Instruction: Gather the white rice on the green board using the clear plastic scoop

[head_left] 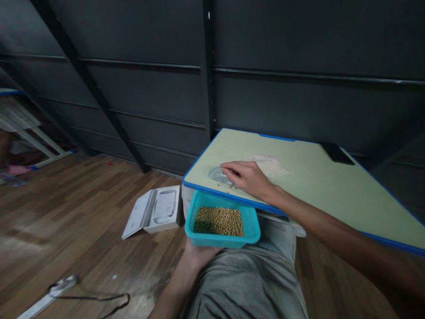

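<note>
2 hands, 1 view: head camera, looking forward and down.
Head view, left hand (199,254): low, at the person's lap, fingers wrapped under the near side of the teal tub (222,223); only the heel of the hand and the wrist show.
Head view, teal tub: holds a layer of small tan beans (219,220); its far rim sits tucked just beneath the near blue edge of the green table (315,186).
Head view, right hand (247,177): palm down on the table top, fingers close together and stretched left, tips touching a few loose beans (229,187) beside a grey round mark (217,175).
Key relation: tub lies directly below and toward the person from the right fingertips, table edge between them; right hand is nearer the loose beans.
Behind the hand: pale powdery patch (268,165).
Floor, left of tub: open white box (154,210).
</note>
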Available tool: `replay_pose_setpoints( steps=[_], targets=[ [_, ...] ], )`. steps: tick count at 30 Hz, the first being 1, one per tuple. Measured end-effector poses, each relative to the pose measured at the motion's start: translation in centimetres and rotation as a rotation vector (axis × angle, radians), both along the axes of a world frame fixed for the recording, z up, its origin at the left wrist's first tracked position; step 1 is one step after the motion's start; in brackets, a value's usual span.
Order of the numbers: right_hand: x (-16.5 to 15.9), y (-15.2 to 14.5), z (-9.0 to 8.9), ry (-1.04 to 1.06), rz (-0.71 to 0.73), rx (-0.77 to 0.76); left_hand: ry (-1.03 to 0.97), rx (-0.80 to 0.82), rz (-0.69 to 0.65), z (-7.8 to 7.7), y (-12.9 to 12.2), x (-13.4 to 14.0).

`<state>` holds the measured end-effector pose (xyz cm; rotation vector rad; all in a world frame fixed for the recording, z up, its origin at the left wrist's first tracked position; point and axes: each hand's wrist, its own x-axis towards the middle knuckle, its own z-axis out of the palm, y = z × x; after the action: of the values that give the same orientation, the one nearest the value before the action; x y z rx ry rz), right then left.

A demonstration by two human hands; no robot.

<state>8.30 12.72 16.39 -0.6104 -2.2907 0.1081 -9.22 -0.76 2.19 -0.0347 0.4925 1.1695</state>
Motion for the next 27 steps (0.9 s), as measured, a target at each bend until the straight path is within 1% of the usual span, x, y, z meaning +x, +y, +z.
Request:
replay_pose_setpoints(
  steps=[4, 10, 19, 27],
  targets=[
    [0.09, 0.22, -0.1, -0.031, -0.038, -0.011, -0.018, 0.009, -0.008, -0.02, 0.0, -0.05],
    [-0.04, 0.17, -0.25, -0.056, -0.016, -0.037, 0.014, 0.008, -0.014, 0.52, -0.14, 0.0],
    [-0.6, 0.01, -0.17, -0.042, 0.029, -0.072, -0.01, 0.016, -0.005, 0.04, -0.05, 0.06],
    [-0.83, -0.21, -0.13, -0.035, 0.057, -0.078, -0.053, -0.015, 0.013, 0.36, -0.05, 0.3]
  ],
)
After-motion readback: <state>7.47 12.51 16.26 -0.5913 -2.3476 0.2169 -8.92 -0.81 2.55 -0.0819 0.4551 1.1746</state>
